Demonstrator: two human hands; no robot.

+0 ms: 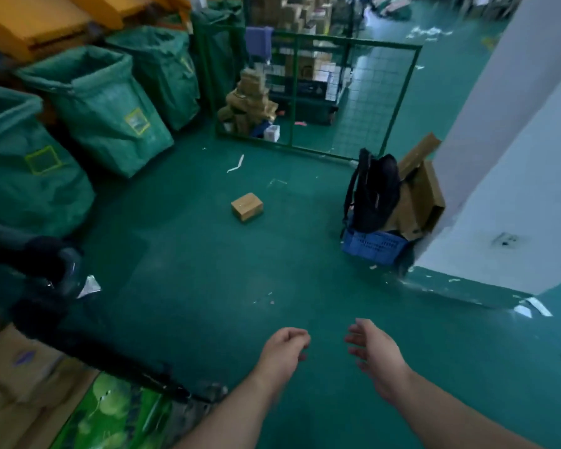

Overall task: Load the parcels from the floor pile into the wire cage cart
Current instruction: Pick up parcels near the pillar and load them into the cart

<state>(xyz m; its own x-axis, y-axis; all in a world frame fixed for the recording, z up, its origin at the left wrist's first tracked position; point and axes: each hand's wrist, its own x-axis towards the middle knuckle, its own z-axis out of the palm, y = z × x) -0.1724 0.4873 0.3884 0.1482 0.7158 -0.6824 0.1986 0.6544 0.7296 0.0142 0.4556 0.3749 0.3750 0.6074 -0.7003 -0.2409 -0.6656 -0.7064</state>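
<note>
One small brown cardboard parcel (246,206) lies alone on the green floor ahead of me. Beyond it stands the green wire cage cart (318,92), with a heap of brown parcels (248,103) piled inside its left corner. My left hand (284,351) hangs low in front of me, fingers loosely curled and holding nothing. My right hand (374,350) is beside it, fingers relaxed and spread, also holding nothing. Both hands are well short of the parcel.
Several large green sacks (101,105) line the left side. A blue crate (373,246) with a black backpack (374,192) and flat cardboard stands against a white pillar (515,163) at right. Black equipment (49,280) and boxes sit at lower left. Paper scraps litter the floor.
</note>
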